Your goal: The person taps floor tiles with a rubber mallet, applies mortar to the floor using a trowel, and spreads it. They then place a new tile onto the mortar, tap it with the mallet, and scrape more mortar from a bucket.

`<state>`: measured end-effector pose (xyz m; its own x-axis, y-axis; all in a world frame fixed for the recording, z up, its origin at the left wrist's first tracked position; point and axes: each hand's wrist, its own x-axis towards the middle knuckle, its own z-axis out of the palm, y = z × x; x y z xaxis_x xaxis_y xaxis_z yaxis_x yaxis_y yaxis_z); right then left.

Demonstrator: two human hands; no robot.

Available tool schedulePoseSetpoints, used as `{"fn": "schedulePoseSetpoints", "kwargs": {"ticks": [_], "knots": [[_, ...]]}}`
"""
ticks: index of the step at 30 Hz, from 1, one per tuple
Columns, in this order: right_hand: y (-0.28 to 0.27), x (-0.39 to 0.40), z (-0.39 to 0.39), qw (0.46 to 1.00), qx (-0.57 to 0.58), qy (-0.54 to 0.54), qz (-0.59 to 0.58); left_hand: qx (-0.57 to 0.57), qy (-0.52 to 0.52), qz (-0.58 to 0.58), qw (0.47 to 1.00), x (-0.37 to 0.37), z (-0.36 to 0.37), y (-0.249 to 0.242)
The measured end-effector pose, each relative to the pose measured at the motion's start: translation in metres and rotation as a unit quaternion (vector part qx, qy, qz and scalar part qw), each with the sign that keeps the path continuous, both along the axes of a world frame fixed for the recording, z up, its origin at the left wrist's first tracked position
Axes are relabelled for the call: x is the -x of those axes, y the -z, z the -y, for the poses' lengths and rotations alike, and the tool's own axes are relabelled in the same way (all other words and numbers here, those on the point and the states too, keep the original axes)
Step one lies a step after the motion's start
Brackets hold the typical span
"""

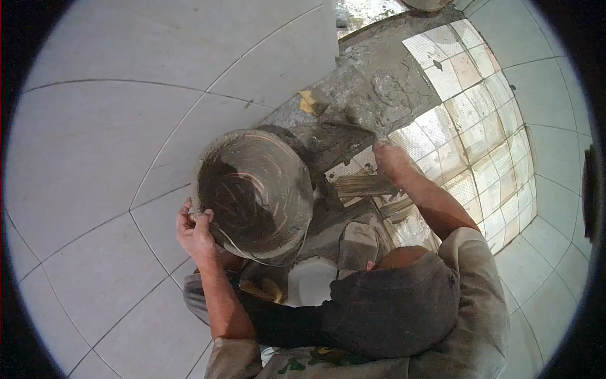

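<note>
My left hand grips the near left rim of a mortar-smeared bucket, which is tilted so that its inside shows, with a little wet mortar at the bottom. Out to the right, my right hand is closed round the handle of a trowel; the handle is mostly hidden by the fingers. The trowel lies over wet grey mortar on the floor. Beside this hand run laid floor tiles with small light squares, some smeared with mortar.
Large pale tiles cover the left side, and a tiled wall stands at right. A yellow scrap lies beyond the bucket. Wooden pieces and a white round object are near my legs. Part of a round container shows at the top.
</note>
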<state>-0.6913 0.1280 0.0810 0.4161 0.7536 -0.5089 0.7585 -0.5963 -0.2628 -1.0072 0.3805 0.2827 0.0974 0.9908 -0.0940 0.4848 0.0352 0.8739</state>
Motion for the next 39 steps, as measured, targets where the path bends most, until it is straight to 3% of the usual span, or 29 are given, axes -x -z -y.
{"fn": "schedulePoseSetpoints", "kwargs": {"ticks": [5, 8, 11, 13, 16, 17, 19, 22, 24, 26, 27, 29, 32, 34, 35, 39], "knots": [[0.008, -0.001, 0.003, 0.999, -0.021, 0.044, -0.019, 0.028, 0.037, 0.001, 0.999, -0.025, 0.008, -0.004], [0.017, -0.008, 0.003, 0.999, 0.001, -0.001, -0.037, 0.029, 0.045, -0.008, 0.999, -0.045, 0.017, -0.006], [0.001, -0.002, 0.014, 0.998, -0.006, 0.051, -0.039, 0.038, 0.033, 0.02, 0.999, -0.051, 0.015, 0.011], [0.003, 0.002, 0.026, 0.947, -0.057, 0.261, -0.176, 0.03, 0.051, -0.004, 0.998, -0.052, 0.013, 0.025], [-0.093, 0.004, 0.038, 0.952, -0.147, 0.231, -0.136, 0.029, 0.081, -0.038, 0.996, -0.064, 0.016, 0.024], [-0.098, 0.004, 0.043, 0.95, -0.16, 0.239, -0.124, 0.049, 0.089, -0.056, 0.993, -0.071, 0.02, 0.023], [-0.105, 0.003, 0.056, 0.871, -0.298, 0.262, -0.291, 0.067, 0.097, -0.01, 0.993, -0.087, 0.028, 0.021], [-0.112, 0.013, 0.07, 0.86, -0.28, 0.333, -0.267, 0.091, 0.13, 0.017, 0.987, -0.106, 0.035, 0.021], [-0.126, 0.011, 0.077, 0.83, -0.281, 0.364, -0.317, 0.085, 0.157, 0.005, 0.984, -0.122, 0.039, 0.016], [-0.166, 0.01, 0.086, 0.853, -0.279, 0.306, -0.319, 0.155, 0.167, 0.014, 0.974, -0.135, 0.048, 0.011], [-0.164, 0.013, 0.092, 0.851, -0.281, 0.309, -0.319, 0.165, 0.189, 0.073, 0.965, -0.141, 0.054, 0.011], [-0.156, 0.015, 0.107, 0.92, -0.297, 0.211, -0.146, 0.174, 0.188, 0.094, 0.962, -0.15, 0.056, 0.016], [-0.17, 0.007, 0.119, 0.935, -0.307, 0.141, -0.112, 0.191, 0.215, 0.142, 0.947, -0.169, 0.063, 0.012], [-0.192, -0.01, 0.113, 0.956, -0.23, 0.114, -0.142, 0.208, 0.237, 0.16, 0.935, -0.174, 0.072, 0.011], [-0.196, -0.016, 0.11, 0.953, -0.259, 0.088, -0.134, 0.221, 0.245, 0.189, 0.925, -0.181, 0.075, 0.011], [-0.206, -0.034, 0.082, 0.97, -0.135, 0.119, -0.161, 0.257, 0.265, 0.257, 0.893, -0.199, 0.086, 0.008]]}}
